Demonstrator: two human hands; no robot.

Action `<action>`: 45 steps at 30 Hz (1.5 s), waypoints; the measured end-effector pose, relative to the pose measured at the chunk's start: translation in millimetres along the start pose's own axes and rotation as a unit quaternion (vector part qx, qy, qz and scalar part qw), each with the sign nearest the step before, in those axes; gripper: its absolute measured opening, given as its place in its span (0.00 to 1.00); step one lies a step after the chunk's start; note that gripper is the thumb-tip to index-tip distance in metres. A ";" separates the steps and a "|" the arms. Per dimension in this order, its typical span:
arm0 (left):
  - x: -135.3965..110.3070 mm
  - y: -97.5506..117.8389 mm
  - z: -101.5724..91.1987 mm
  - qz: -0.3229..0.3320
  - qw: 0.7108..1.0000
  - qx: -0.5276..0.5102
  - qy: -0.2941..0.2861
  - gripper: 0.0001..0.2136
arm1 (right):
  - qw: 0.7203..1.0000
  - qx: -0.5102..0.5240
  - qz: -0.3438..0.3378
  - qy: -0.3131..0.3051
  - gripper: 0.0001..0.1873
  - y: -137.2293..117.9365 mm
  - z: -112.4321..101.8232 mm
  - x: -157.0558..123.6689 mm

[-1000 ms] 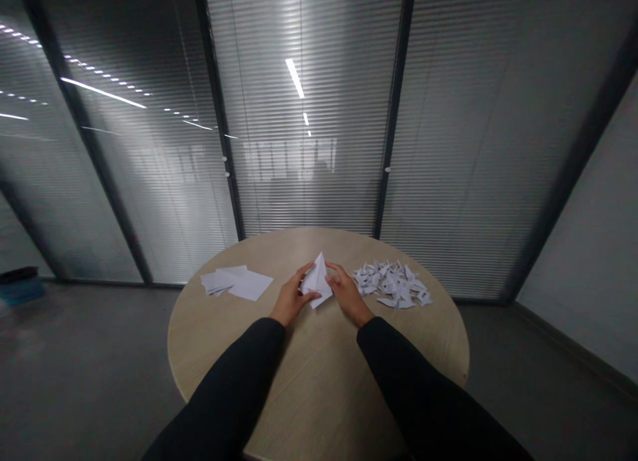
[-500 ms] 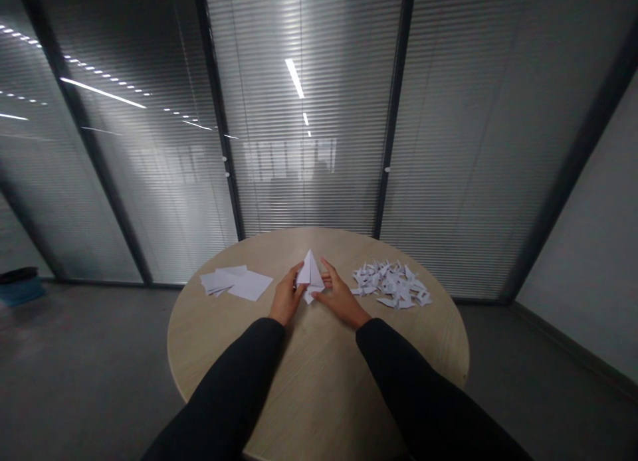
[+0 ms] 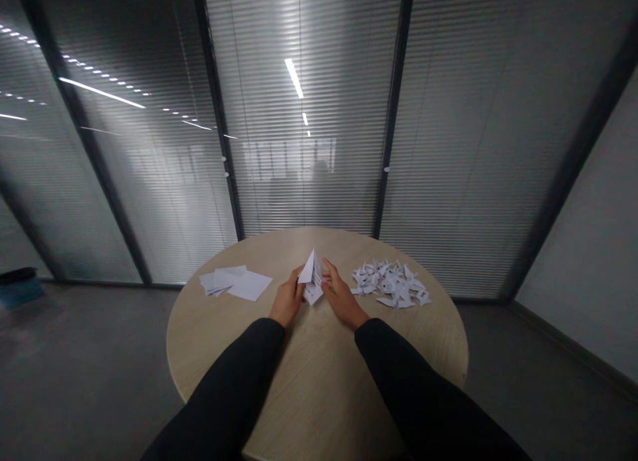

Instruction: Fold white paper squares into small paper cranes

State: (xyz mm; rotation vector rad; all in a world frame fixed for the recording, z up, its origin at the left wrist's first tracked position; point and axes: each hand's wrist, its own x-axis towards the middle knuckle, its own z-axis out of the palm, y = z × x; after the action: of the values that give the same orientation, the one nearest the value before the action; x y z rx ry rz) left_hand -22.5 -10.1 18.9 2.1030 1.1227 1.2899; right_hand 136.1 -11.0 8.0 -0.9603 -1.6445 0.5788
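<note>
Between my two hands is a folded sheet of white paper (image 3: 310,270), its pointed tip facing away from me and its flaps partly raised. My left hand (image 3: 288,299) grips its left side, with the fingers partly hidden behind the paper. On the other side, my right hand (image 3: 341,297) has its thumb and fingers closed on the paper's right edge. To the left lie several flat white paper sheets (image 3: 252,285), overlapping. A heap of small folded paper pieces (image 3: 393,283), pointed like origami cranes, lies to the right.
The round wooden table (image 3: 299,381) carries all the paper. Behind it stands a glass partition with blinds (image 3: 309,202) and dark frames. A blue bin with a dark liner (image 3: 20,287) is on the floor at far left.
The folded paper has tilted and its right flap has lifted, showing more creases inside. My right thumb has shifted up along its edge. My left hand has stayed in nearly the same place.
</note>
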 end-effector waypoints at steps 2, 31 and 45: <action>0.3 -0.8 0.5 -0.009 1.000 -0.013 0.000 0.19 | 1.000 -0.003 -0.002 0.004 0.30 -0.6 -1.1 -0.1; 10.3 -10.0 -0.2 -0.171 0.911 -0.364 0.085 0.20 | 0.958 0.255 0.131 -0.002 0.18 -8.1 -7.0 2.8; 8.8 -10.1 0.0 -0.204 0.897 -0.386 0.061 0.18 | 0.952 0.267 0.147 0.000 0.22 -10.7 -8.1 2.7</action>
State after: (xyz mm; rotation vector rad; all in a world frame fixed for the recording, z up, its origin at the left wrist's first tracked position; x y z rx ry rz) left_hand -24.6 3.0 16.5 1.1499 0.8298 1.3599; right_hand 140.5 -15.5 20.2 -0.7963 -1.2468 1.1582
